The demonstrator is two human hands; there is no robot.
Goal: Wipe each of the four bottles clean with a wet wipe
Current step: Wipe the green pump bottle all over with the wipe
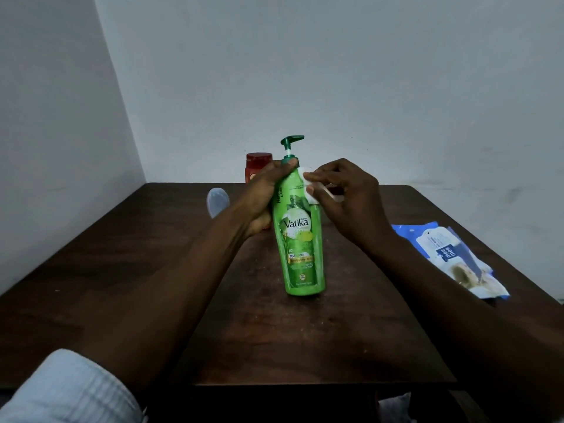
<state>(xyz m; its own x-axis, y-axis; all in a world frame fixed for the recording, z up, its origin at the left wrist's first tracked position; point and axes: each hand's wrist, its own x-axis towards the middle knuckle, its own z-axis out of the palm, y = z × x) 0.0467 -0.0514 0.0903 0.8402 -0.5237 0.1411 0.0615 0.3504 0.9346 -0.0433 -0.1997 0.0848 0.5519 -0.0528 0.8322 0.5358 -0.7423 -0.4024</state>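
Note:
A tall green pump bottle stands upright in the middle of the dark wooden table. My left hand grips it around the upper left side, thumb at the neck. My right hand presses a folded white wet wipe against the bottle's upper right shoulder. Behind my left hand a red-capped bottle shows only its top. A pale translucent bottle lies further left, partly behind my left wrist.
A blue and white wet wipe pack lies on the table's right side near the edge. Grey walls close off the back and the left. The table's front edge runs just below my forearms.

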